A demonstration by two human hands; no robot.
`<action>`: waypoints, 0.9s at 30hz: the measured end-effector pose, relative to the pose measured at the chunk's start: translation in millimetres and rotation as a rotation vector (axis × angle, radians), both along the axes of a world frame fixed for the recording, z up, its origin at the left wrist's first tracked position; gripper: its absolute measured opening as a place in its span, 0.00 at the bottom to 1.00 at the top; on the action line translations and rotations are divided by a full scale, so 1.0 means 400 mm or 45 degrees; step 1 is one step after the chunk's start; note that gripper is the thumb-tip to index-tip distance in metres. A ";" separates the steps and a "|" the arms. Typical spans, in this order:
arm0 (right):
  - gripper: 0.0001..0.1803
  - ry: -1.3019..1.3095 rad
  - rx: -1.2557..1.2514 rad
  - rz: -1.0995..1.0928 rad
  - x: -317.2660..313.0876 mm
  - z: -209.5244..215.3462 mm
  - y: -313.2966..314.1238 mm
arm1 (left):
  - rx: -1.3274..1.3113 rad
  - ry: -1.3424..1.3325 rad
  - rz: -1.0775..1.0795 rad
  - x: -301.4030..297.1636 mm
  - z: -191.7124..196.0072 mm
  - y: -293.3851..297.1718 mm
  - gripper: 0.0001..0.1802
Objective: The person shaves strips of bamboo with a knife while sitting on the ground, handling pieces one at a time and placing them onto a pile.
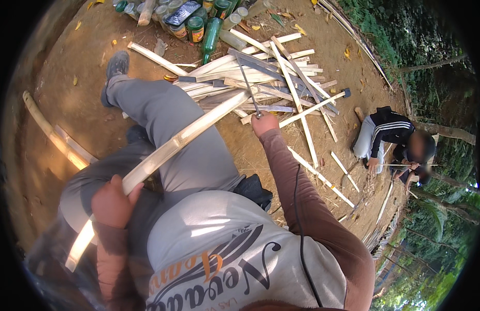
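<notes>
My left hand [115,201] is closed around a long split bamboo strip [183,135], pale on its upper face, which slants across my legs from lower left to the middle. In my right hand [264,123] is the grip of a long knife [246,78], its thin dark blade pointing away from me. That blade crosses by the far end of the strip; whether they touch I cannot tell. Beyond it lies a loose pile of bamboo strips [297,78], some pale and some dark-sided, crossing each other on the ground.
Glass jars [196,28] and a green bottle [212,39] stand or lie at the far edge of the pile. A curved bamboo piece [51,127] lies at left. At right, a person in a dark striped jacket [387,127] bends over strips, with someone partly hidden beside. Greenery borders the dirt ground.
</notes>
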State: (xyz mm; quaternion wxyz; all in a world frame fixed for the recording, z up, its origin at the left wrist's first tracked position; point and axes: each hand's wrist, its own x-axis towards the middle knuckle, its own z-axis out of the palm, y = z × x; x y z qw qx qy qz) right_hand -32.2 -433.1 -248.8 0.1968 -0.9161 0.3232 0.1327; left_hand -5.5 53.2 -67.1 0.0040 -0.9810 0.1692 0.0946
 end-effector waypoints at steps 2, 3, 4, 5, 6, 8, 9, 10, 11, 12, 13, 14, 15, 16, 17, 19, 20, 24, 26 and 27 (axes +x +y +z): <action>0.19 0.030 0.002 0.107 -0.012 0.022 0.031 | 0.032 0.014 -0.001 -0.017 0.006 0.006 0.31; 0.19 0.017 -0.014 0.087 -0.013 0.010 0.006 | 0.042 -0.002 -0.021 -0.012 0.006 0.007 0.31; 0.18 0.003 -0.029 0.067 -0.015 -0.009 -0.029 | 0.051 -0.018 -0.041 -0.007 0.006 0.008 0.31; 0.18 0.037 -0.028 -0.064 0.005 -0.007 -0.062 | 0.025 -0.013 -0.032 -0.005 0.004 0.005 0.30; 0.18 0.014 -0.042 -0.045 0.002 -0.018 -0.059 | -0.002 -0.007 -0.024 -0.002 0.001 0.002 0.30; 0.18 -0.025 -0.065 0.011 0.011 -0.001 0.003 | -0.020 -0.011 0.014 -0.003 -0.004 -0.001 0.30; 0.18 -0.038 0.008 0.132 0.019 0.062 0.060 | -0.003 0.001 0.029 -0.012 0.001 0.008 0.30; 0.18 0.009 0.006 0.054 0.003 0.057 0.047 | -0.001 -0.001 0.030 -0.012 0.006 0.009 0.30; 0.17 0.040 0.002 -0.020 0.003 0.035 0.016 | 0.001 0.009 0.015 -0.007 0.006 0.009 0.30; 0.17 0.068 -0.005 -0.094 0.004 0.002 -0.031 | -0.002 0.016 0.001 -0.001 0.004 0.006 0.30; 0.18 -0.002 -0.119 -0.162 -0.032 -0.094 -0.136 | -0.013 0.022 -0.025 0.008 0.001 -0.002 0.30; 0.17 0.079 -0.061 -0.156 -0.033 -0.106 -0.150 | -0.020 0.018 -0.016 0.004 0.002 0.003 0.30; 0.18 0.046 -0.049 -0.062 -0.036 -0.094 -0.109 | -0.029 0.017 -0.003 0.000 0.003 0.009 0.30; 0.18 0.012 -0.037 0.032 -0.046 -0.080 -0.060 | -0.038 0.017 0.010 -0.002 0.003 0.014 0.30; 0.18 0.085 0.038 0.105 -0.048 -0.054 -0.016 | -0.023 0.033 0.036 -0.010 0.005 0.012 0.30; 0.18 0.221 0.188 0.197 -0.076 -0.002 0.058 | 0.004 0.059 0.035 -0.002 0.014 0.006 0.31; 0.18 0.285 0.133 0.220 -0.081 -0.024 0.050 | 0.008 0.049 0.022 0.002 0.021 0.007 0.30; 0.17 0.283 0.144 -0.082 -0.206 -0.256 -0.143 | -0.027 0.005 -0.016 0.002 0.020 -0.002 0.30; 0.19 0.190 0.623 -0.770 -0.207 -0.256 -0.179 | -0.054 -0.032 -0.010 0.000 0.009 -0.005 0.30; 0.17 -0.060 0.941 -1.030 -0.175 -0.200 -0.137 | -0.047 -0.053 0.006 -0.011 0.011 -0.002 0.30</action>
